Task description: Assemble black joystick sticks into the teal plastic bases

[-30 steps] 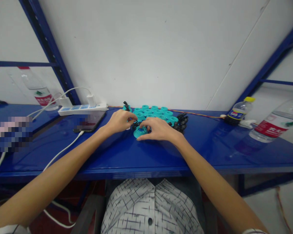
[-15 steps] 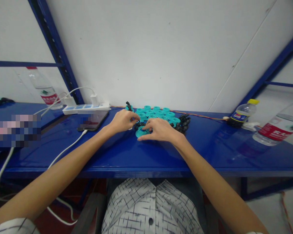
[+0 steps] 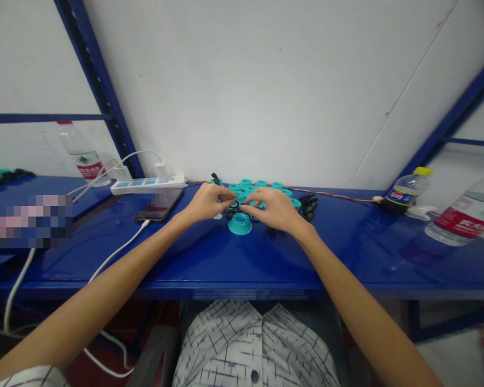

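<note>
My left hand (image 3: 210, 202) has its fingertips closed on a small black ring-shaped piece (image 3: 235, 205). From the other side, my right hand (image 3: 275, 208) pinches the same black piece, its thumb and forefinger meeting it. Just below the fingertips a teal flared cup-like part (image 3: 240, 226) stands alone on the blue table (image 3: 210, 258), narrow ring side up. Behind my hands lies a cluster of similar teal parts (image 3: 261, 185), partly hidden by my right hand. Dark pieces under my fingers are too small to make out.
A pile of black coiled pieces (image 3: 307, 207) lies right of my right hand. On the left are a charging phone (image 3: 161, 204), its white cable (image 3: 119, 247) and a power strip (image 3: 147, 184). A cola bottle (image 3: 405, 192) and a water bottle (image 3: 462, 215) stand on the right.
My right hand has let go of the teal cup-like part, which now stands free. It has moved up to the black piece at my left fingertips. The view has shifted slightly.
</note>
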